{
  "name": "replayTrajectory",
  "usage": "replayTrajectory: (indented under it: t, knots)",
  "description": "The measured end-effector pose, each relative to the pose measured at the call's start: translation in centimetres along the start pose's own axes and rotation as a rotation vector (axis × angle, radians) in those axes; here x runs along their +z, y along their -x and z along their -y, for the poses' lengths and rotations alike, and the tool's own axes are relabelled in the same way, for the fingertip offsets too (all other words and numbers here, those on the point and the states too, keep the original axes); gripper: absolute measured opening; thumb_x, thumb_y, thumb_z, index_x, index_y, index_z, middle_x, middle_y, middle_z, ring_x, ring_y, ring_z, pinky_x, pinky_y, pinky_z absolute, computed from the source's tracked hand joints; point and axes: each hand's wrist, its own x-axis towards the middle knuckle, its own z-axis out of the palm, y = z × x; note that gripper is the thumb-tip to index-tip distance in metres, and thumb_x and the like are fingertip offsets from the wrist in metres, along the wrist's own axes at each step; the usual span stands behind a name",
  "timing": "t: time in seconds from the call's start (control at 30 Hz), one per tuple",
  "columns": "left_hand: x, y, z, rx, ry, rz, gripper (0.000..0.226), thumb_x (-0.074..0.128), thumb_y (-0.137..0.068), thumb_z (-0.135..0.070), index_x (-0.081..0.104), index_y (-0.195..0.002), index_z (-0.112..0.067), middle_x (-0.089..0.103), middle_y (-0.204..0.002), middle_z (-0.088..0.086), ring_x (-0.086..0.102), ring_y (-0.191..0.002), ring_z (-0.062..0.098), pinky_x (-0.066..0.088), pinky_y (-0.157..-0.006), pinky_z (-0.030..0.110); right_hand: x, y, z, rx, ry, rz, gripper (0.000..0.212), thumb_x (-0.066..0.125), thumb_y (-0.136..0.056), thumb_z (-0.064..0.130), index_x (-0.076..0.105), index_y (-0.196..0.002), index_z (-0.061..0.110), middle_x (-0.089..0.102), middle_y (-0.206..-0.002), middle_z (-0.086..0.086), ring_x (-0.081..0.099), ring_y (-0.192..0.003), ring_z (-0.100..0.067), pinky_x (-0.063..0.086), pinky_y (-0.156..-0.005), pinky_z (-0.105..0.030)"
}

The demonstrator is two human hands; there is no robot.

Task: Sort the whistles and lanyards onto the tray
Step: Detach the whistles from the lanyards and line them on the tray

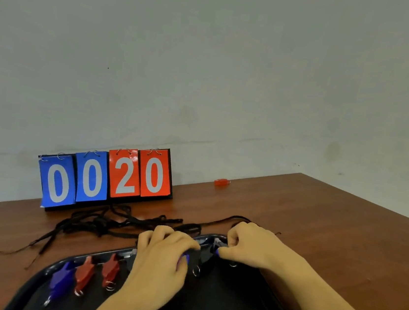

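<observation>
Three whistles lie in a row on the left part of your tray (119,250): a blue whistle (61,280) at the left end, then a red whistle (84,275), then a second red whistle (110,272). Each has its long axis running from about 1 o'clock down to 7 o'clock, with the metal ring at the near, 7 o'clock end and the other end toward the tray's far rim. They sit side by side, roughly parallel, close but apart.

Your left hand (162,260) rests over the middle of the tray, fingers curled narrow, with something blue showing under the fingertips at about 3 o'clock of the hand; a small ring (195,271) hangs just beside it. You seem to be pinching a whistle there, but its body is mostly hidden, so its direction cannot be told.

Your right hand (249,245) is at the tray's far rim, at 1 o'clock from the left hand, fingers also bunched narrow around a small dark-and-blue piece; what exactly it holds is not clear. The two hands are near each other, not touching.

A tangle of black lanyards (112,223) lies on the table (330,234) beyond the tray at 11 o'clock, its strands running mostly left to right, with loose ends trailing toward 8 o'clock. One strand arcs behind your right hand.

Behind the cords stands a scoreboard (105,178) reading 00 20, and a small red item (222,182) lies at 1 o'clock by the wall.
</observation>
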Motion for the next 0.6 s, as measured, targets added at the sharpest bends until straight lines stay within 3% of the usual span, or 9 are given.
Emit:
replayTrajectory:
  t: [0.1,0.2,0.4,0.5,0.6]
  knots:
    - [0.35,-0.25,0.47,0.04,0.034,0.113,0.038,0.043,-0.091,-0.025,0.046,-0.123,-0.045,0.041,-0.13,-0.033,0.019,-0.12,-0.004,0.009,-0.094,0.017,0.15,-0.06,0.06,-0.022,-0.023,-0.028,0.048,0.054,-0.081,0.049,0.035,-0.047,0.02,0.037,-0.049,0.002,0.037,-0.048,-0.014,0.032,-0.05,-0.025]
    - [0.4,-0.31,0.13,0.071,0.045,0.173,0.038,0.041,-0.093,-0.032,0.043,-0.129,-0.044,0.039,-0.136,-0.03,0.013,-0.133,-0.003,0.003,-0.101,0.021,0.2,-0.15,-0.1,-0.039,-0.064,-0.093,0.048,0.05,-0.085,0.046,0.028,-0.051,0.02,0.031,-0.052,0.001,0.032,-0.052,-0.017,0.028,-0.051,-0.027]
    - [0.61,-0.1,-0.1,0.132,0.059,0.191,0.039,0.04,-0.093,-0.03,0.042,-0.129,-0.043,0.04,-0.135,-0.031,0.012,-0.131,-0.008,-0.004,-0.098,0.015,-0.1,-0.19,-0.44,-0.034,-0.127,-0.068,0.013,0.054,-0.082,0.033,0.048,-0.071,0.036,0.054,-0.069,0.011,0.051,-0.065,-0.006,0.04,-0.059,-0.025]
    - [0.46,-0.19,-0.07,0.139,0.014,0.216,0.039,0.036,-0.095,-0.033,0.04,-0.133,-0.042,0.038,-0.137,-0.029,0.013,-0.133,-0.006,-0.001,-0.102,0.022,-0.12,-0.31,-0.29,-0.065,-0.179,0.0,0.02,0.055,-0.08,0.02,0.055,-0.071,0.039,0.056,-0.066,0.01,0.054,-0.064,-0.008,0.047,-0.067,-0.032]
    - [0.42,-0.3,-0.11,0.124,-0.04,0.23,0.041,0.031,-0.096,-0.034,0.036,-0.136,-0.041,0.036,-0.14,-0.026,0.01,-0.137,-0.002,-0.002,-0.103,0.024,0.0,-0.41,-0.28,-0.061,-0.17,-0.013,0.017,0.058,-0.081,0.028,0.056,-0.073,0.042,0.058,-0.068,0.013,0.054,-0.064,-0.004,0.047,-0.068,-0.029]
